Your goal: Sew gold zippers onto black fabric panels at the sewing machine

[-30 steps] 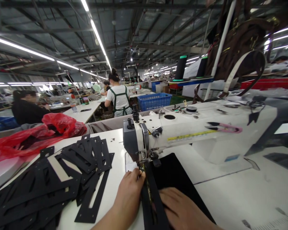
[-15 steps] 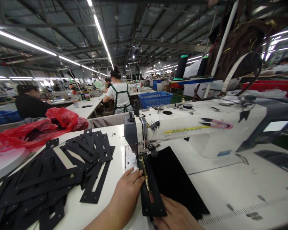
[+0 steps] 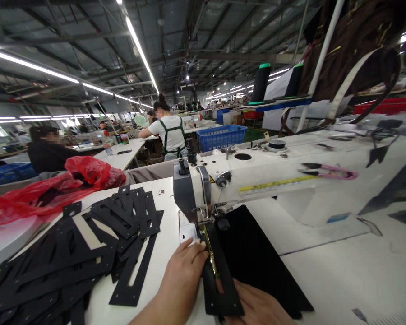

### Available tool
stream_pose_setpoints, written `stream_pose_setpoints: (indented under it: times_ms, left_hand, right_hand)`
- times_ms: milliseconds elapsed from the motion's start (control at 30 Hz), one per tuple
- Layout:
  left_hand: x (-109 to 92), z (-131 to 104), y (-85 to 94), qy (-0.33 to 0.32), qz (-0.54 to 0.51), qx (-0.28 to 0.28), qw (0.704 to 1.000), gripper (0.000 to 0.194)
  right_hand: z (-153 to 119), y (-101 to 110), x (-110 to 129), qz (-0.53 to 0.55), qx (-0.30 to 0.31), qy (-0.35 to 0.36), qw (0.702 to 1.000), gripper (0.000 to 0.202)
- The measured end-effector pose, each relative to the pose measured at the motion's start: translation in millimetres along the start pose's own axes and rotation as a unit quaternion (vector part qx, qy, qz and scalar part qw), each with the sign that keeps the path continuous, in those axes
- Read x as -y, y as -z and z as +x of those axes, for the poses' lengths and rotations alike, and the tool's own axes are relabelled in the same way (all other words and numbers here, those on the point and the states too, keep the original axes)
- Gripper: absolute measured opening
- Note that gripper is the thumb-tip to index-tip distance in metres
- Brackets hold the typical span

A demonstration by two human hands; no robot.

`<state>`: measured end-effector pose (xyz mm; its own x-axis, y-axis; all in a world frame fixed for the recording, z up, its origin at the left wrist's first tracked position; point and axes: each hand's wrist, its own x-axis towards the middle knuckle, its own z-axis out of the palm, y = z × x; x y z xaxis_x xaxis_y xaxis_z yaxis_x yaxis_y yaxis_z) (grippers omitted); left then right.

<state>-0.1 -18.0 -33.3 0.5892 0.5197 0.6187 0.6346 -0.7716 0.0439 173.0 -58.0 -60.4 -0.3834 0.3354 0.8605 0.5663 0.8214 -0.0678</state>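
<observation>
A black slotted frame piece [image 3: 225,303] runs lengthwise from the needle area of a white sewing machine [image 3: 219,180]. A gold-toothed zipper [image 3: 211,253] shows in its slot. My left hand [image 3: 186,271] lies along the left edge of the frame piece, fingers extended and fingertips pressing on it just before the presser foot. The near end of the piece is gripped by my right hand [image 3: 260,302], partly underneath it. Skin shows through the slot there, while the other fingers are hidden. Black fabric [image 3: 257,257] spreads flat to the right, partly under the frame piece.
Many more black frames [image 3: 64,266] are heaped on the left of the white table, beside a red plastic bag [image 3: 84,176]. Pink-handled thread snips [image 3: 334,171] lie on the machine arm. Beyond are a blue basket [image 3: 219,137] and a seated person [image 3: 172,133].
The view has shifted slightly, so the machine appears larger and farther right. Both hands remain on the frame piece, which has stayed at the needle area.
</observation>
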Motion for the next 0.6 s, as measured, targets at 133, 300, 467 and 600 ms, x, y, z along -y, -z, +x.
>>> stream_pose_setpoints:
  times_ms: [133,300,467,600]
  left_hand:
    - [7.6,3.9,-1.3,-0.013,0.013,0.005,1.000,0.027]
    - [15.6,8.2,-6.0,-0.003,0.003,0.008,1.000,0.024]
    - [22.3,8.8,-11.9,0.040,-0.029,0.016,0.999,0.019]
    - [26.7,8.0,-16.1,0.057,-0.022,0.044,0.997,0.018]
  right_hand:
    - [7.0,-3.6,-5.5,0.014,-0.003,-0.010,1.000,0.036]
    - [9.9,-5.7,-15.1,0.036,0.008,-0.001,0.999,0.036]
    - [10.2,-13.8,-23.4,0.035,0.025,0.009,0.999,0.032]
    - [11.6,-16.3,-25.6,0.029,0.037,-0.009,0.999,0.030]
